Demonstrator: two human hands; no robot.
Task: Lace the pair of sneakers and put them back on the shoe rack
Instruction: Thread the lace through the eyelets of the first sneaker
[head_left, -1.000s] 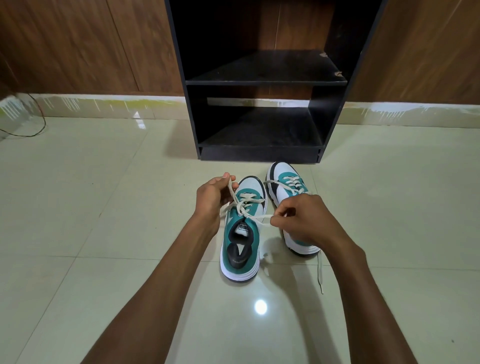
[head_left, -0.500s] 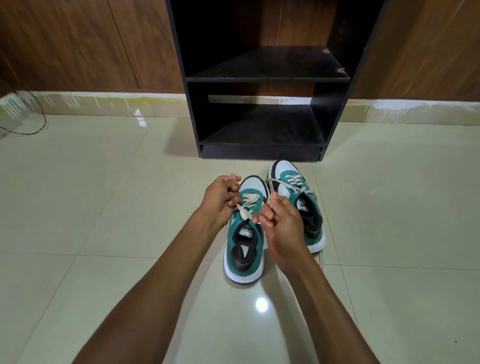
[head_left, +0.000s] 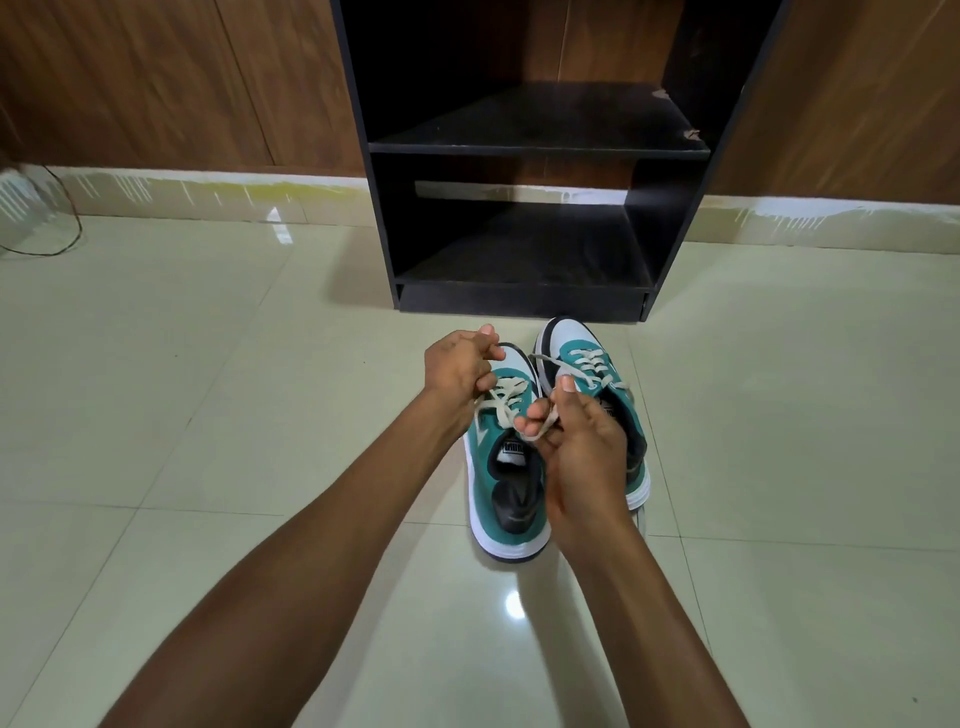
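Two teal, white and black sneakers stand side by side on the floor, toes toward the rack. The left sneaker (head_left: 506, 483) has its cream lace (head_left: 501, 402) partly threaded. My left hand (head_left: 457, 371) pinches one lace end at the shoe's left side near the toe. My right hand (head_left: 576, 447) pinches the other end over the tongue, fingers curled around it. Behind my right hand sits the right sneaker (head_left: 582, 358), partly hidden, with its lace crossed over the front and a loose end trailing by its heel.
The black shoe rack (head_left: 530, 150) stands just beyond the sneakers against a wooden wall, with two bare shelves. Glossy cream floor tiles (head_left: 208, 415) spread on all sides. A thin cable (head_left: 62, 244) lies at the far left by the skirting.
My right hand has come in from the right side to above the left sneaker's tongue, drawing the lace end with it. My left hand has stayed near the toe.
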